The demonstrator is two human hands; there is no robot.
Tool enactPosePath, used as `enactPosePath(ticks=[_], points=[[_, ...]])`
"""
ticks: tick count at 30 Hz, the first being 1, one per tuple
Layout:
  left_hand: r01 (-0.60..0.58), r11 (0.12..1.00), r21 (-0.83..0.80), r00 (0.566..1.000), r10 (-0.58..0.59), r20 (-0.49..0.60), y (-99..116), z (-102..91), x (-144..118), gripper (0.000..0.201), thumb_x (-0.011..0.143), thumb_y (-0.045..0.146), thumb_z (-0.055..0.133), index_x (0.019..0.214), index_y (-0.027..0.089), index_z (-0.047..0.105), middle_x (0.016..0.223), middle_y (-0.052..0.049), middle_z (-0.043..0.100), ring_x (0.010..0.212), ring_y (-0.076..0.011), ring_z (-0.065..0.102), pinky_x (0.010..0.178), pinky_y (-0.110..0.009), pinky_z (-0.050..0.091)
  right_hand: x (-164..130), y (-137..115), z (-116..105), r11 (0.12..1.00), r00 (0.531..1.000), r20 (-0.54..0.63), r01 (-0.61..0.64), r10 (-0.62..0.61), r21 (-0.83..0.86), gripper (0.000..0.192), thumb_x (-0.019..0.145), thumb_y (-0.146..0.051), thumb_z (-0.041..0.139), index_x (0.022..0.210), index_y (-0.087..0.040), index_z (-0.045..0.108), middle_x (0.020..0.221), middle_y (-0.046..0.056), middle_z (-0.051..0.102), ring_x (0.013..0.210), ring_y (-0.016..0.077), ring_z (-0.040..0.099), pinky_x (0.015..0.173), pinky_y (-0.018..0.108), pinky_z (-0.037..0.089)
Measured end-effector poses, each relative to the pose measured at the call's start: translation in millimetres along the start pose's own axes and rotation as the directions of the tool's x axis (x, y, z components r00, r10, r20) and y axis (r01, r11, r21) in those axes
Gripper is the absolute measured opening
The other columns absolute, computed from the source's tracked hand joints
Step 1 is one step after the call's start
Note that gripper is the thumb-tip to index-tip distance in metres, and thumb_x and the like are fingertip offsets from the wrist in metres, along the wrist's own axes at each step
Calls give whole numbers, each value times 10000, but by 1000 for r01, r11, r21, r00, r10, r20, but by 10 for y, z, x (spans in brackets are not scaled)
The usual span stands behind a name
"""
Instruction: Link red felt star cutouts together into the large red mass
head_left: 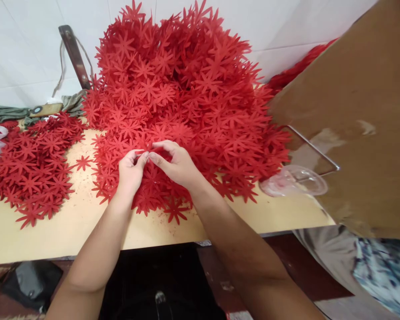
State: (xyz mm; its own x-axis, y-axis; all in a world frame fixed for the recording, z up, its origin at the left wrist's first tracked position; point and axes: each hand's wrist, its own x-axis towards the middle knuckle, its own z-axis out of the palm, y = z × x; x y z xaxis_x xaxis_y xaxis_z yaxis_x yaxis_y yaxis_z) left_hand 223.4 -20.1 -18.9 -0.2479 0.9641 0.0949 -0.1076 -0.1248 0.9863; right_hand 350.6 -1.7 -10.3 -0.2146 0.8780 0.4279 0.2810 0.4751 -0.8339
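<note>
A tall heap of red star-shaped paper flowers rises against the white wall at the back of a pale wooden table. My left hand and my right hand meet at the front foot of the heap. Their fingertips pinch the same red flower piece between them. A flatter pile of the same red flowers lies on the table to the left of my left hand.
A large brown cardboard sheet leans over the table's right end, with a clear plastic lid and a metal wire loop beneath it. A dark tool handle and grey cloth sit at back left. A black bag lies on the floor.
</note>
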Motion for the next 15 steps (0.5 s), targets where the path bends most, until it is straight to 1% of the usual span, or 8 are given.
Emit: enactPosePath(ticks=[2,4,8,11,13,15], points=[[1,999,50,1000,-2,10,3,0,-4,71,753,172,606,684,164,589,618,42,595,600,-81,523,653,-215,439,17,5,27,998,999,35,-31,29,52,371,737,-523,619,887,-187,659,930,73,685,957,204,613,919,390,460],[-9,994,107,1000,8,8,-5,-7,-1,129,783,203,583,661,167,570,594,45,559,581,-83,489,630,-214,412,35,5,49,988,996,61,-73,65,138,378,718,-538,627,846,-183,650,891,65,685,913,197,627,864,367,490],[-60,981,185,998,56,26,-30,-38,20,234,801,308,579,619,170,526,570,48,485,563,-80,418,582,-209,355,41,-25,85,935,984,109,-168,140,313,403,664,-553,662,803,-175,641,827,40,683,787,162,635,776,322,517],[-79,979,187,996,70,55,-27,-54,17,358,780,439,584,576,173,459,541,54,398,534,-72,351,541,-213,312,31,-37,111,923,978,136,-193,156,333,372,663,-533,669,748,-172,635,742,19,661,709,143,610,723,305,516],[-94,977,190,994,82,66,-15,-57,1,449,759,512,578,536,181,373,522,59,317,509,-65,291,512,-218,275,38,-14,120,932,985,74,-172,157,319,333,688,-508,652,692,-177,611,680,6,630,670,132,587,696,296,508],[-99,976,191,994,87,71,-1,-57,-13,504,748,548,571,519,189,301,513,62,255,493,-62,241,491,-223,245,67,39,108,933,982,-47,-157,182,324,294,716,-475,628,686,-187,579,651,-6,600,644,120,567,670,283,501]])
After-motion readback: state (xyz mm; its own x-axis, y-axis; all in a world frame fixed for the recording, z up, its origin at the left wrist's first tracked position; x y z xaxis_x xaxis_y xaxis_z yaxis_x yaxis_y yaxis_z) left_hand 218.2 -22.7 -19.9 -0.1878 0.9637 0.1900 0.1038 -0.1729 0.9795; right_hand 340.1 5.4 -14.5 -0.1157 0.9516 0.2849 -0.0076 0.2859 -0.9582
